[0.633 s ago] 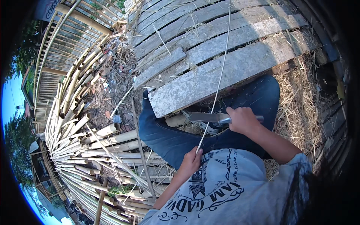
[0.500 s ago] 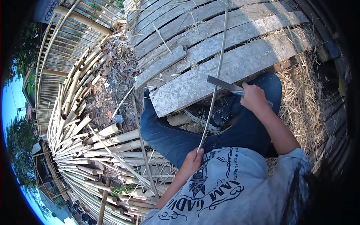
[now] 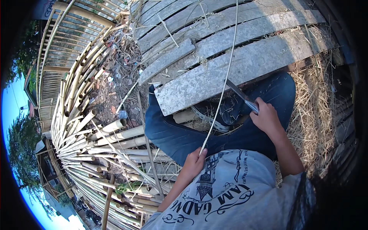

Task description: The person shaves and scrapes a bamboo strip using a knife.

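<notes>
My left hand (image 3: 194, 164) is closed round the near end of a long, thin bamboo strip (image 3: 221, 100), low in front of my shirt. From there the strip runs up and away across the wooden planks, bending slightly. My right hand (image 3: 265, 117) grips the handle of a knife (image 3: 238, 91) with a straight, dark blade. The blade points up and to the left over my knee. Its tip lies close to the strip; whether they touch I cannot tell.
A weathered plank platform (image 3: 199, 86) with gaps lies before my knees, a loose short board (image 3: 168, 61) on it. Cut bamboo poles (image 3: 115, 134) are piled at the left, below a bamboo fence (image 3: 57, 57). Straw-like shavings (image 3: 310, 111) cover the right side.
The knife has turned so its blade slants more steeply, and my right hand has come slightly nearer to me. The strip's visible side is now paler. The view has shifted a little.
</notes>
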{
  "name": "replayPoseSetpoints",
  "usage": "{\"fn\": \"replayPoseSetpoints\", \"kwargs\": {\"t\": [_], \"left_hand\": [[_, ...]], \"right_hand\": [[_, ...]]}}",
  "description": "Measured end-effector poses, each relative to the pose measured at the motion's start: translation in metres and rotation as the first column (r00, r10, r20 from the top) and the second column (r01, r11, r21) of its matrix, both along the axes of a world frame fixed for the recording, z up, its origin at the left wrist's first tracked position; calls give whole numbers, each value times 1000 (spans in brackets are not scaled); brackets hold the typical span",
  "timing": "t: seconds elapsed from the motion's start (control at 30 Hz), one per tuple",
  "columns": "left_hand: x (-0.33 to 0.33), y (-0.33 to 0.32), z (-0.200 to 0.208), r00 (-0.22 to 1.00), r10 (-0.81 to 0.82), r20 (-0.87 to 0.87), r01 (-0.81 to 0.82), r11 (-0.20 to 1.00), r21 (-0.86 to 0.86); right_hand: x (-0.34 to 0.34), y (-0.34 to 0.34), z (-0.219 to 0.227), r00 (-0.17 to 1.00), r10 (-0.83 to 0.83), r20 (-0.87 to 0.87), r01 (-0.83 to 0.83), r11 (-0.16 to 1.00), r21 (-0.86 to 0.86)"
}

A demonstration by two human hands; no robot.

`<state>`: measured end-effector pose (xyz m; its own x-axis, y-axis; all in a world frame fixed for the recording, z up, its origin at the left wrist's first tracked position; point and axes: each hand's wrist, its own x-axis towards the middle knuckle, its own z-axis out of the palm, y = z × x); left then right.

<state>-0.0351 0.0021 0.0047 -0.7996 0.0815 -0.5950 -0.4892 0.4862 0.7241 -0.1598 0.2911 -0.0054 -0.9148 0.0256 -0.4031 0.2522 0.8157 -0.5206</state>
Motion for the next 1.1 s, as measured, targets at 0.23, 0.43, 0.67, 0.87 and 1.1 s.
{"fn": "replayPoseSetpoints", "kwargs": {"t": [0.23,0.43,0.67,0.87,1.1], "left_hand": [[-11,-7,-13,992,17,124,-21,999,25],[-3,0,-20,999,1,54,0,1000,-15],[-2,6,-16,997,-48,62,50,998,-33],[17,6,-27,998,-20,52,19,999,33],[23,1,-31,990,3,140,-13,997,72]], "right_hand": [[-1,3,-1,997,-80,18,81,973,-217],[11,-20,12,997,8,-71,-36,916,-399],[36,-56,-2,836,510,-203,-524,852,-17],[14,-38,-2,799,572,-185,-540,818,197],[-5,-22,-8,851,457,-259,-412,887,209]]}}
